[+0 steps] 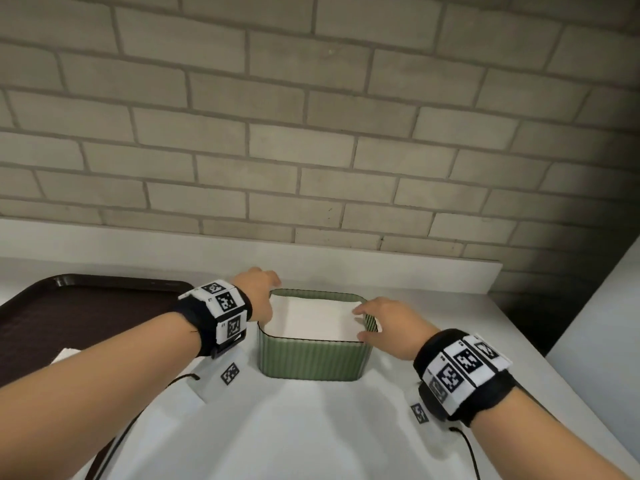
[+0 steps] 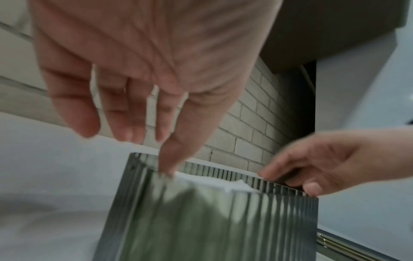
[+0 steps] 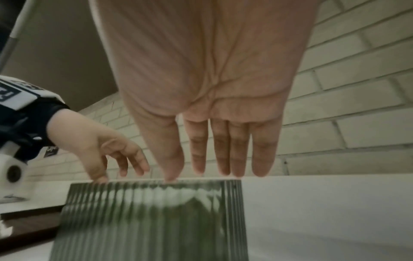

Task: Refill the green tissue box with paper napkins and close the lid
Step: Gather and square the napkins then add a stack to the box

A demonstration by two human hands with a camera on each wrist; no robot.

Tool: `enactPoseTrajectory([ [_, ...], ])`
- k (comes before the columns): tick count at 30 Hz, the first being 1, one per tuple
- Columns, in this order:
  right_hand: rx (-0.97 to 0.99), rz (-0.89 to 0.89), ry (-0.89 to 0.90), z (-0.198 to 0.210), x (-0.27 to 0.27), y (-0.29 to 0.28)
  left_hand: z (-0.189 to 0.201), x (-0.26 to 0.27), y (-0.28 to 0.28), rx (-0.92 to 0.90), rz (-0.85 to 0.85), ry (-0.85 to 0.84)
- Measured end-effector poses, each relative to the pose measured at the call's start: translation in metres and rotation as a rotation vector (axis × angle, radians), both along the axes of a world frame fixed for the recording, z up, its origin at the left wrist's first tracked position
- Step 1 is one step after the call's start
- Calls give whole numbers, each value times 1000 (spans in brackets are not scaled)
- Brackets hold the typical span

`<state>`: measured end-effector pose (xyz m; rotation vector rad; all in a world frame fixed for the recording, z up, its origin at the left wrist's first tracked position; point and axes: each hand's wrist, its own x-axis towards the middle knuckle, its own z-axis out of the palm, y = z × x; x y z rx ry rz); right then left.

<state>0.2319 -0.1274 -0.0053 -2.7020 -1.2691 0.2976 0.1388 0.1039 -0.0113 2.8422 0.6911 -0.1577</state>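
Green ribbed tissue box sits lower centre of frame, napkins inside, lid unseen. My left hand and right hand, fingers straight, hold nothing (thumbs touch the rim); I should press the stack evenly, corners flat.

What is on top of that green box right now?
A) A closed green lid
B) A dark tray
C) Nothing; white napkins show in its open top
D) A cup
C: the green tissue box has no lid on, and a white stack of napkins shows at its open top.
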Motion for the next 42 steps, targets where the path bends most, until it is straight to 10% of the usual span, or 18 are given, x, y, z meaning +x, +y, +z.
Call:
enactPoseTrajectory([
  [4,151,-265,239,-19,-15,-2,-16,-15,-1,-127,136,-48],
  [9,600,-583,567,-59,-7,15,-31,-30,-22,-963,371,-293],
  [13,787,-668,644,-59,-29,21,-31,-38,-35,-1216,408,-415],
  [26,817,-860,516,-63,-103,-16,-39,-98,-61,-760,85,-155],
  [38,559,-758,389,-43,-107,-103,-58,-141,-97,-848,-21,-290],
  [42,186,-747,152,-50,-60,-143,-58,-142,-115,-812,64,-327],
])
